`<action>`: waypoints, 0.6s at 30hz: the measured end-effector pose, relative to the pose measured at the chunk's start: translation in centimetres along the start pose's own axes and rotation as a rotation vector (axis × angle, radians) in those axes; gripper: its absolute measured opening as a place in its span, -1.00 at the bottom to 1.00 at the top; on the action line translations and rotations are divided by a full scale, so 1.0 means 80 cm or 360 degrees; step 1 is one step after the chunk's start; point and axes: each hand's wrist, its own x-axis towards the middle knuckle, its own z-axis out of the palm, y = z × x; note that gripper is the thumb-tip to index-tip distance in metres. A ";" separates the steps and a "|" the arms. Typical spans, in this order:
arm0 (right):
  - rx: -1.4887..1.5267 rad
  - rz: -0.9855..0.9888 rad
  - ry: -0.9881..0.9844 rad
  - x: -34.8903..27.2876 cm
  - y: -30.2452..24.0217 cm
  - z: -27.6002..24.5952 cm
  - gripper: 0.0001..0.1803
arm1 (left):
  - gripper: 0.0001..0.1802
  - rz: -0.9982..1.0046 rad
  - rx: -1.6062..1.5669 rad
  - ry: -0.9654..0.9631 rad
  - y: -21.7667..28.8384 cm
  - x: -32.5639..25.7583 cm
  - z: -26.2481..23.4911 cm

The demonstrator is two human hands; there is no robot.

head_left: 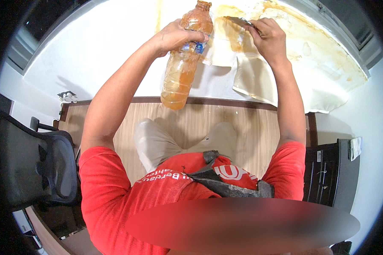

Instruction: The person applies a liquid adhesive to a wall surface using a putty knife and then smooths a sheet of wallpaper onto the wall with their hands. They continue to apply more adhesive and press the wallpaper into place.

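My left hand (176, 37) is wrapped round the upper part of a clear plastic bottle (179, 76), which has a blue label and orange-brown stuff smeared inside. The bottle leans, its neck up and to the right. My right hand (269, 39) grips a thin, flat, dark tool that looks like a scraper (238, 20). Its tip lies at a patch of brown-orange smear on the white wall (115, 38). Below the right hand, a loose cream sheet (259, 80) hangs from the wall, its lower edge curling away.
A black office chair (42, 161) stands at the left. Plugs sit in a wall socket (67, 97) low on the left. To the right is a dark cabinet (327, 170) with a cloth (355, 148) on it. Wood-look floor (119, 127) meets the wall at a brown skirting.
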 end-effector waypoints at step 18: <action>0.0254 0.1143 -0.0596 -0.092 -0.011 0.076 -0.59 | -0.34 0.0055 -0.0074 0.0020 -0.001 -0.020 0.002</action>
